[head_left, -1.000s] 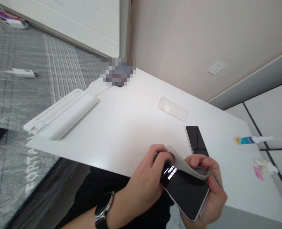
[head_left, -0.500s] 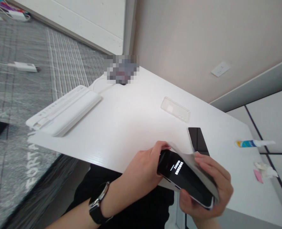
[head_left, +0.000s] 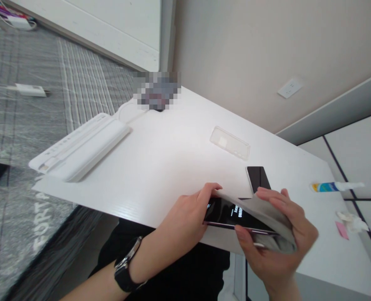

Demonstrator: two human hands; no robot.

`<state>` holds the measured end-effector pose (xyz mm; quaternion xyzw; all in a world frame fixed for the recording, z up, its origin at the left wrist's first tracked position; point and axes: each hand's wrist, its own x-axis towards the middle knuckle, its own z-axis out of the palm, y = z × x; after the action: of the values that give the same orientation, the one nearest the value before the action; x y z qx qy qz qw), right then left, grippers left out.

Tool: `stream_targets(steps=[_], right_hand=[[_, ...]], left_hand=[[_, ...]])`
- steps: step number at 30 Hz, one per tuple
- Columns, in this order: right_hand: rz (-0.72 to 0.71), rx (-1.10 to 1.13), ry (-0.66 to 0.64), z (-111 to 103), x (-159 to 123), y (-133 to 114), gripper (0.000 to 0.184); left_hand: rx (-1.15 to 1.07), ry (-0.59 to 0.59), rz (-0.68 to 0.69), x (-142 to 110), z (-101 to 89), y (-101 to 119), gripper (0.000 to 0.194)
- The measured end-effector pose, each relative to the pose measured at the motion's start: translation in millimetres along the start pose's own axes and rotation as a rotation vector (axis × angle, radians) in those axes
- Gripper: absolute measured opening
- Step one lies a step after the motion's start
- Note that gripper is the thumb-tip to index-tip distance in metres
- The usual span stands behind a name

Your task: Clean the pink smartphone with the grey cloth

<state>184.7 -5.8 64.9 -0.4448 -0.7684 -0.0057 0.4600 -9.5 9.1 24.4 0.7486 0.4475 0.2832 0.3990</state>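
Held above the table's front edge is a black smartphone [head_left: 224, 214], its lit screen showing the white words "SAMSUNG Galaxy". My left hand [head_left: 190, 213], with a watch on the wrist, is closed around the phone's left end. A grey cloth [head_left: 267, 209] lies along the phone's far side and wraps round its right end. My right hand [head_left: 285, 238] is closed on the cloth, its thumb at the phone's near edge and its fingers on the far side. Just behind, a second dark phone [head_left: 258, 177] lies on the white table [head_left: 169, 159], partly covered by my right hand.
A clear phone case [head_left: 230, 143] lies behind the phones. At left sits a white power strip-like box [head_left: 85, 146]; a pixelated object [head_left: 158, 92] is at the back corner. On the right are a tube [head_left: 325, 187], crumpled tissue [head_left: 354, 222] and a pink slip [head_left: 341, 230].
The phone has tipped, so its screen looks narrower and its near edge shows. My right hand has shifted right and slightly up with the cloth, opening a gap at the phone's right end.
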Motion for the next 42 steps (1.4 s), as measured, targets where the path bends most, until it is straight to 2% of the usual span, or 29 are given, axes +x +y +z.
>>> stream_targets(steps=[2, 4, 6, 7, 11, 13, 16, 18, 19, 21, 23, 25, 26, 28, 30, 31, 33, 35, 38, 40, 42], right_hand=[[0.001, 0.006, -0.015, -0.1, 2.1, 1.0, 0.046], [-0.110, -0.036, -0.057, -1.8, 3.8, -1.0, 0.033], [-0.212, -0.059, -0.093, -2.8, 5.4, -1.9, 0.033], [-0.206, -0.042, -0.093, -2.4, 6.2, -0.8, 0.037], [0.099, 0.194, -0.062, 3.8, 7.9, 9.3, 0.067], [0.147, 0.262, -0.062, 5.4, 6.5, 10.9, 0.062], [-0.024, 0.148, -0.038, 2.2, 2.1, 6.2, 0.039], [-0.186, 0.033, -0.042, -0.5, -0.2, 3.4, 0.033], [-0.219, -0.003, -0.043, -0.9, -0.4, 3.5, 0.034], [-0.131, 0.009, -0.028, 0.6, 1.0, 5.9, 0.042], [0.070, 0.116, -0.022, 3.5, 3.8, 8.7, 0.052], [0.170, 0.196, -0.025, 5.4, 6.0, 8.1, 0.046], [0.136, 0.190, -0.022, 5.6, 6.4, 6.3, 0.036], [-0.031, 0.077, -0.025, 5.0, 5.7, 1.3, 0.022], [-0.185, -0.044, -0.031, 4.8, 4.7, -1.7, 0.022], [-0.207, -0.081, -0.022, 5.2, 4.7, -1.3, 0.023], [-0.134, -0.088, 0.036, 7.0, 6.2, 4.1, 0.025], [0.011, -0.078, 0.065, 8.7, 9.4, 13.1, 0.023], [0.153, -0.168, -0.020, 10.8, 11.8, 20.9, 0.020], [0.157, -0.305, -0.093, 15.0, 8.4, 13.8, 0.028], [0.082, -0.420, -0.191, 23.1, 0.6, -3.3, 0.035]], left_hand=[[0.047, -0.005, -0.010, -0.4, 1.1, 0.2, 0.068], [0.086, -0.010, 0.018, -1.4, 2.3, -0.1, 0.069], [0.121, -0.009, 0.072, -2.5, 3.0, -0.5, 0.070], [0.137, -0.010, 0.094, -2.8, 3.0, -0.6, 0.070], [0.190, -0.049, 0.096, -2.9, 3.0, 0.1, 0.063], [0.202, -0.057, 0.091, -2.8, 3.9, 0.7, 0.064], [0.221, -0.060, 0.096, -3.2, 6.1, 0.5, 0.065], [0.229, -0.053, 0.115, -3.5, 6.7, -0.2, 0.062], [0.231, -0.046, 0.126, -3.4, 6.6, -0.3, 0.061], [0.230, -0.044, 0.141, -2.7, 5.9, -0.1, 0.057], [0.244, -0.065, 0.131, -1.9, 5.5, 0.9, 0.053], [0.280, -0.074, 0.119, -1.6, 6.3, 1.8, 0.054], [0.298, -0.067, 0.121, -1.8, 7.0, 1.9, 0.054], [0.317, -0.040, 0.137, -2.7, 8.7, 1.7, 0.052], [0.316, -0.026, 0.146, -3.5, 9.6, 0.8, 0.053], [0.315, -0.017, 0.142, -3.6, 9.6, 0.2, 0.055], [0.307, -0.005, 0.138, -3.0, 9.2, -1.0, 0.057], [0.275, 0.032, 0.161, -2.2, 9.2, -2.3, 0.054], [0.225, 0.142, 0.220, -2.0, 11.5, -4.0, 0.051], [0.209, 0.219, 0.239, -3.0, 14.2, -5.1, 0.050], [0.170, 0.243, 0.237, -4.2, 16.5, -6.3, 0.045]])
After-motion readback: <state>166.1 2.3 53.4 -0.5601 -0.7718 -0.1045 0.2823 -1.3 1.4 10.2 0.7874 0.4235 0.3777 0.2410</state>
